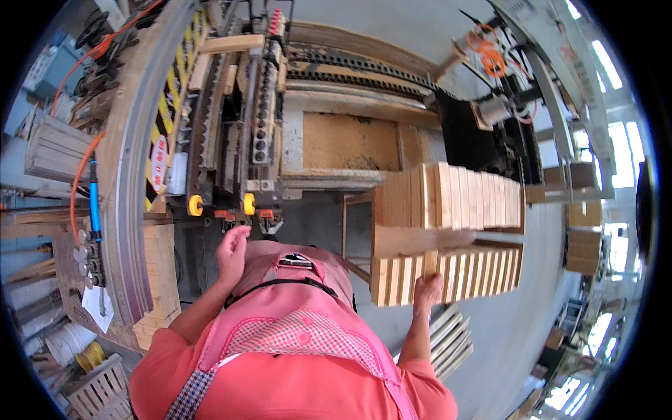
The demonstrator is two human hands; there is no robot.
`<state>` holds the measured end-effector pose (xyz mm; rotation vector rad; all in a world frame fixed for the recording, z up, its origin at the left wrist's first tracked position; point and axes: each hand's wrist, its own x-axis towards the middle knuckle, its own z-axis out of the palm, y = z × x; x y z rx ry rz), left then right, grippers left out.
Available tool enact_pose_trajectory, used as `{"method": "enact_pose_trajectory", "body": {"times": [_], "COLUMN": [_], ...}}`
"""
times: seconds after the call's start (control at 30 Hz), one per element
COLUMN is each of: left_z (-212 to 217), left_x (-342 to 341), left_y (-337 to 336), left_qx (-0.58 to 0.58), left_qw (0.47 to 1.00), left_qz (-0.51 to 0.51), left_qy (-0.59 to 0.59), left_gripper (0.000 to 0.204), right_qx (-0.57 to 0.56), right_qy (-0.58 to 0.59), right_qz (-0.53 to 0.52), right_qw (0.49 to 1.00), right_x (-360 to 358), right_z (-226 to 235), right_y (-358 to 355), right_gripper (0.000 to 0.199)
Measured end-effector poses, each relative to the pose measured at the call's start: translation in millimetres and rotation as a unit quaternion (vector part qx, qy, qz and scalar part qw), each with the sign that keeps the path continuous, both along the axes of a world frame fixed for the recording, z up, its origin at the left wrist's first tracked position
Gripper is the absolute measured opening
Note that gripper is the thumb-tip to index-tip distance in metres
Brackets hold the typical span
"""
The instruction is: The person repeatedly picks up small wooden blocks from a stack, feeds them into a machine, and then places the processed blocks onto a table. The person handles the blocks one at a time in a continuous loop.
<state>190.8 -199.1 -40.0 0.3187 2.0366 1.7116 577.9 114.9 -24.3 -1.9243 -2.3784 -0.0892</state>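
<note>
My left hand [234,253] hangs in front of my apron, close to the machine's front end, with its fingers loosely stretched and nothing in them. To the right, my right hand [428,288] is closed on the near end of a wooden board [431,263], which stands in the near row of pale boards [483,271]. Behind that row is a second, taller row of boards [476,197]. Both rows stand on a wooden stand [399,242], with a gap between them. My right fingers are partly hidden by the hand itself.
Ahead is a machine with perforated metal rails [262,112] and yellow knobs [195,205]. A long curved-looking rail [126,210] with black-and-yellow striping runs along my left. Stacked boards [157,280] lie beneath it. Slats [451,343] rest on the floor at right.
</note>
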Motion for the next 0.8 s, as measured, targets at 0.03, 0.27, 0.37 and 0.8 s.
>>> {"method": "enact_pose_trajectory", "body": {"times": [0.03,0.27,0.37,0.8], "left_z": [9.9,39.4,49.0,49.2], "left_x": [-0.2,-34.1,-60.9,-97.3], "left_y": [4.3,72.1,111.5,154.6], "left_qx": [-0.007,0.135,0.110,-0.027], "left_qw": [1.000,0.988,0.988,0.971], "left_qz": [0.000,0.038,0.064,0.157], "left_qy": [0.003,0.063,0.084,0.181], "left_gripper": [0.017,0.016,0.017,0.018], "right_qx": [0.071,0.018,0.001,0.014], "right_qy": [0.041,0.147,0.203,0.087], "right_qz": [0.077,0.370,0.508,0.705], "right_qw": [0.994,0.917,0.837,0.704], "right_x": [2.2,-203.5,-334.8,-765.7], "right_z": [-3.0,74.3,95.9,76.2], "right_y": [-2.3,34.7,65.8,74.1], "right_gripper": [0.034,0.047,0.042,0.023]}}
